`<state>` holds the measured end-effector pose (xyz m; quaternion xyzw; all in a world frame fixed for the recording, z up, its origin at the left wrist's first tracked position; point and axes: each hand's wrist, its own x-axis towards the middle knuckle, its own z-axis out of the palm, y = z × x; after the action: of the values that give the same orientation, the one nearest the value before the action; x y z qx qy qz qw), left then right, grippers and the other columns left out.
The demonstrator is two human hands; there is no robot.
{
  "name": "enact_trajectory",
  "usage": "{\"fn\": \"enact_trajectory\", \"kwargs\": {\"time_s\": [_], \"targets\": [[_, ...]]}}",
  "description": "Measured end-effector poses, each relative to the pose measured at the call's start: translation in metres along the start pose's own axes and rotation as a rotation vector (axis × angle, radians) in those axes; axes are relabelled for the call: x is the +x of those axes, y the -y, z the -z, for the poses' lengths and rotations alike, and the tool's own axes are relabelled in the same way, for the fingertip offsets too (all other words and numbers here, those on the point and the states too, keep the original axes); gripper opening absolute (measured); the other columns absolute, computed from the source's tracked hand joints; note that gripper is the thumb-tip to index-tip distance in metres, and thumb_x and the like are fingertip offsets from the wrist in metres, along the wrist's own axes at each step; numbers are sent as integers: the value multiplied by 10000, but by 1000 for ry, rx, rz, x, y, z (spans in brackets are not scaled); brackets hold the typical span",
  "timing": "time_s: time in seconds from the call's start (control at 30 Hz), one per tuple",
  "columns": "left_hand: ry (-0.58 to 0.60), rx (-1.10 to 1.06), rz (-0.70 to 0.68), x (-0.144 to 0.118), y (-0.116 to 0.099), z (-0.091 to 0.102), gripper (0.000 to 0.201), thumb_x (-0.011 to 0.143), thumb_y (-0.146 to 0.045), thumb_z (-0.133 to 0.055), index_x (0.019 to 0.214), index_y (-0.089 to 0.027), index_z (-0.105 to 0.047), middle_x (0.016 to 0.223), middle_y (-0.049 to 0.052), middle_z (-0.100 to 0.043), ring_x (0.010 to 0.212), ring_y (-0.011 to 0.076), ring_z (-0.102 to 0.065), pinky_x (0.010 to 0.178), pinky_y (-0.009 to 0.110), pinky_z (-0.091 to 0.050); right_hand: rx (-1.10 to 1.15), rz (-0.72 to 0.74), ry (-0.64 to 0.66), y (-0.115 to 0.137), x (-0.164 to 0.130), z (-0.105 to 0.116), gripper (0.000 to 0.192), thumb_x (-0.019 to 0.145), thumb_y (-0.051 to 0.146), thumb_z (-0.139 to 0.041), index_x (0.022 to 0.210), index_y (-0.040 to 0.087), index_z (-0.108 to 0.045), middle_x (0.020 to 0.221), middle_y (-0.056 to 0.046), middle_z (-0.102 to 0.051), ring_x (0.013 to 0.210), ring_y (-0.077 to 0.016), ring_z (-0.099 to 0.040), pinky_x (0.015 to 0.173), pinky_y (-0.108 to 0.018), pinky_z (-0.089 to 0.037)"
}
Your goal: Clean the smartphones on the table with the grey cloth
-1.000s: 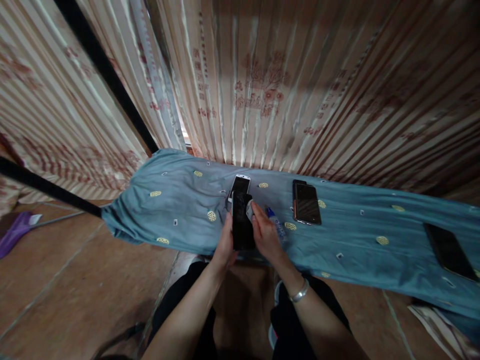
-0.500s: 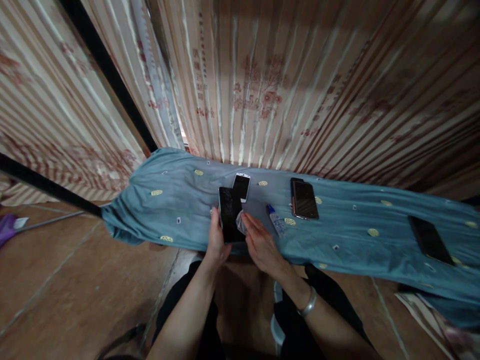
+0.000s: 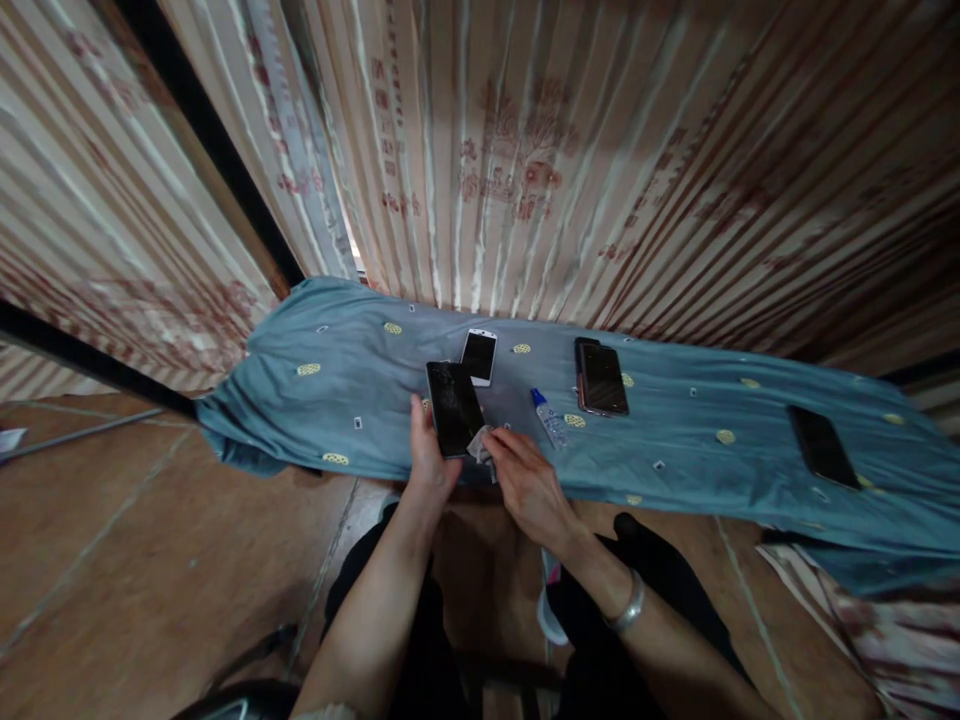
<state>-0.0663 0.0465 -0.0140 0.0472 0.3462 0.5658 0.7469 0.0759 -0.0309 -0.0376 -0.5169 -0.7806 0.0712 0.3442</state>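
My left hand [image 3: 433, 457] grips a black smartphone [image 3: 454, 408] by its lower left edge, thumb along the side, the dark screen facing up. Pinched in the fingers of my right hand [image 3: 529, 482] is a small pale grey cloth [image 3: 480, 446], which sits against the phone's lower right corner. Just beyond the held phone, a white smartphone [image 3: 478, 357] lies on the blue cover, partly overlapped in view. To the right of my right hand lies a small clear bottle with a blue cap [image 3: 550, 418].
A long narrow surface under a blue patterned cover [image 3: 360, 380] runs across. Two stacked phones [image 3: 604, 380] lie right of the bottle, and another black phone [image 3: 823, 446] farther right. Pleated curtains [image 3: 510, 150] hang behind; black poles [image 3: 97, 358] stand left.
My right hand and the cloth have slid down to the phone's lower right corner. The view has shifted slightly, and the phone stays in my left hand.
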Motion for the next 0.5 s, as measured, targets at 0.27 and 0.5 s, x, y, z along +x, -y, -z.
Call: {"fn": "enact_trajectory", "kwargs": {"time_s": [0.27,0.5], "targets": [[-14,3,29,-2,0,1,605,1012,-685,-406,928,-199,-756,836,79,-778,853,249,-761,877,395,-622,20,33,-14,1,10,-1,422,1047,143,-458,1342,287,-724,1213,-92,-733,1098,-262,-689,1014,-456,-604],[-11,-18,26,-2,3,-1,631,1054,-636,-325,946,-203,-771,932,74,-804,871,208,-756,857,322,-621,39,79,-23,15,17,-11,410,1061,143,-448,1327,255,-739,1211,-111,-746,1083,-256,-689,1019,-445,-594]]}}
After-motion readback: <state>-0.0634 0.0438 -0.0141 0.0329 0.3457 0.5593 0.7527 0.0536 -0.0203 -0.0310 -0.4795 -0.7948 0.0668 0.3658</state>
